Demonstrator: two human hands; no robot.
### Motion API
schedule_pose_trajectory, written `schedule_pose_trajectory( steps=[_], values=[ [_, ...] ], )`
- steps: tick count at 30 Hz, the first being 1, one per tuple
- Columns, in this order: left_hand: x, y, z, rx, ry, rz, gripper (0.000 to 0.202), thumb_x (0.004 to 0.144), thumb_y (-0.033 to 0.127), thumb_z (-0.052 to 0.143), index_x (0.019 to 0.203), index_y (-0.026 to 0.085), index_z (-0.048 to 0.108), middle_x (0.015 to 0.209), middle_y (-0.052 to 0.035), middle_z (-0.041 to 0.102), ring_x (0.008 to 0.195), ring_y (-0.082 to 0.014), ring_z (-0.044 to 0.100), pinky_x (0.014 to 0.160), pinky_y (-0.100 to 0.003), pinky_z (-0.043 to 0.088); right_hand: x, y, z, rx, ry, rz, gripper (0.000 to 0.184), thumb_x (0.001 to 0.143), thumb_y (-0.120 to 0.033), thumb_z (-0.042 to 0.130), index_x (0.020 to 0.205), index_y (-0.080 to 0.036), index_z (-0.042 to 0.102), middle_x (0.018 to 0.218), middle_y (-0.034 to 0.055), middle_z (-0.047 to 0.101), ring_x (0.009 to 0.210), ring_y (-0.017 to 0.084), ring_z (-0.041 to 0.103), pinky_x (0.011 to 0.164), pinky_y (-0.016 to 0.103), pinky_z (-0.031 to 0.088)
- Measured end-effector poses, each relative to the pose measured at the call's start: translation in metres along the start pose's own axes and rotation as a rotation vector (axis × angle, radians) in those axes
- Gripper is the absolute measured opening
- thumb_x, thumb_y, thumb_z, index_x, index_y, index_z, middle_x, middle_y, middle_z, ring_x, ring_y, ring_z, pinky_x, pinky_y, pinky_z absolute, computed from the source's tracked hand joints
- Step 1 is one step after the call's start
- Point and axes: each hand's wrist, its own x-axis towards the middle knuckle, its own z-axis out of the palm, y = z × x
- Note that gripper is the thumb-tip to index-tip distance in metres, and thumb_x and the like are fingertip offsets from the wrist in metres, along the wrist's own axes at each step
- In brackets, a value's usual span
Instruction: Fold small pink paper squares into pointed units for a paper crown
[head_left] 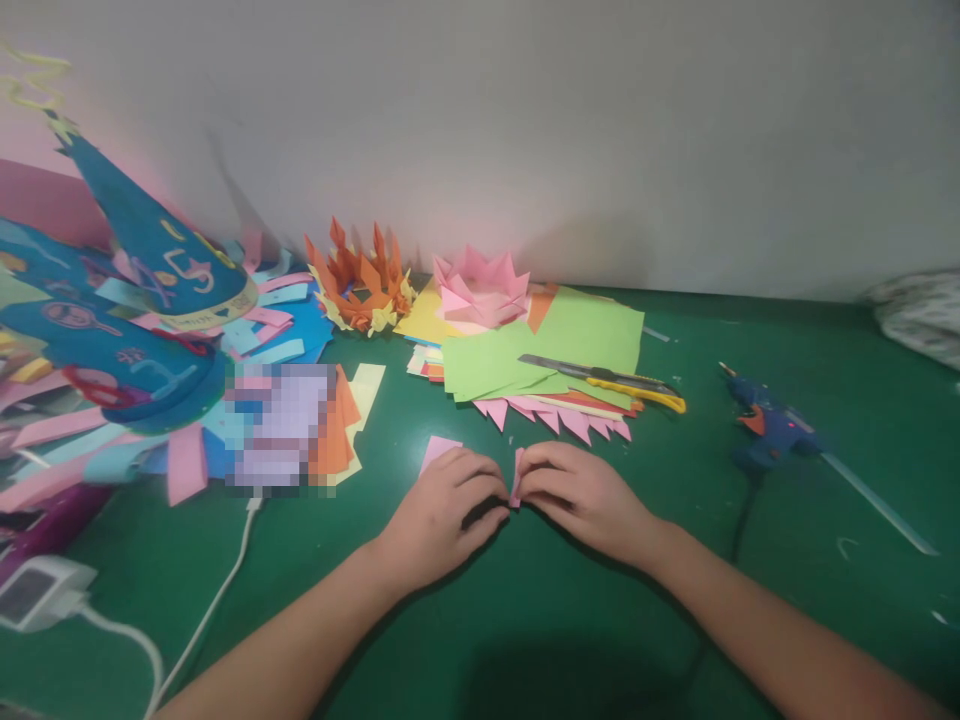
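Note:
A small folded piece of pink paper (pixel 517 478) stands on edge between my two hands, above the green table. The fingers of my right hand (pixel 592 497) are curled and pinch it from the right. From the left, the curled fingertips and thumb of my left hand (pixel 448 512) meet at its lower edge, with a gap of shadow under the arched fingers. Another flat pink paper piece (pixel 437 449) lies just behind my left hand, partly covered by it.
Behind my hands lie green paper sheets (pixel 480 360) with a yellow utility knife (pixel 637 388) on top. An orange paper crown (pixel 364 285) and a pink one (pixel 484 290) stand near the wall. Blue cone hats (pixel 150 230) fill the left. At right lies a blue glue gun (pixel 780 425).

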Motion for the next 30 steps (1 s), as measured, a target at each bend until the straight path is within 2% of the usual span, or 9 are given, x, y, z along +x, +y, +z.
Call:
schedule_pose_trajectory(
  steps=[7, 12, 17, 25, 30],
  values=[
    [0.0022, 0.0012, 0.0012, -0.016, -0.012, -0.056, 0.017, 0.083, 0.033, 0.06, 0.094, 0.02, 0.056, 0.099, -0.0048, 0.062, 0.092, -0.0195, 0.055, 0.083, -0.033, 0.043, -0.0001, -0.0014, -0.0003, 0.042, 0.009, 0.008, 0.019, 0.091, -0.018, 0.047, 0.086, -0.022, 0.065, 0.091, 0.0049, 0.059, 0.085, 0.015, 0.057, 0.074, 0.026, 0.046],
    [0.0012, 0.0023, 0.0037, -0.06, -0.004, -0.053, 0.008, 0.088, 0.023, 0.051, 0.095, 0.02, 0.054, 0.095, -0.0045, 0.061, 0.088, -0.0177, 0.054, 0.079, -0.03, 0.043, -0.0012, -0.0028, 0.0024, 0.029, -0.016, 0.008, 0.021, 0.092, -0.02, 0.046, 0.088, -0.022, 0.066, 0.094, 0.0054, 0.06, 0.086, 0.016, 0.056, 0.073, 0.027, 0.045],
    [-0.0009, -0.0026, 0.0057, -0.02, 0.003, -0.068, 0.016, 0.088, 0.011, 0.043, 0.094, 0.018, 0.056, 0.093, -0.0057, 0.059, 0.088, -0.0179, 0.052, 0.078, -0.03, 0.043, -0.0002, -0.0007, 0.0022, -0.065, 0.004, -0.029, 0.021, 0.092, -0.02, 0.047, 0.086, -0.022, 0.067, 0.087, 0.0049, 0.061, 0.083, 0.017, 0.053, 0.072, 0.03, 0.041],
    [0.0001, -0.0066, 0.0061, 0.071, 0.057, -0.078, 0.014, 0.088, 0.017, 0.05, 0.089, 0.017, 0.063, 0.09, -0.0055, 0.057, 0.085, -0.0177, 0.05, 0.076, -0.032, 0.042, 0.0007, 0.0007, 0.0047, -0.083, -0.039, 0.01, 0.016, 0.089, -0.028, 0.054, 0.082, -0.02, 0.066, 0.083, 0.004, 0.06, 0.079, 0.017, 0.05, 0.072, 0.032, 0.037],
    [0.0007, -0.0068, 0.0069, 0.08, 0.085, -0.07, 0.014, 0.087, 0.018, 0.052, 0.087, 0.018, 0.066, 0.089, -0.0052, 0.058, 0.083, -0.0174, 0.05, 0.074, -0.032, 0.042, 0.0007, 0.0014, 0.0065, -0.06, -0.057, 0.038, 0.016, 0.09, -0.027, 0.053, 0.084, -0.02, 0.066, 0.083, 0.0037, 0.062, 0.08, 0.017, 0.05, 0.073, 0.032, 0.037]
  ],
)
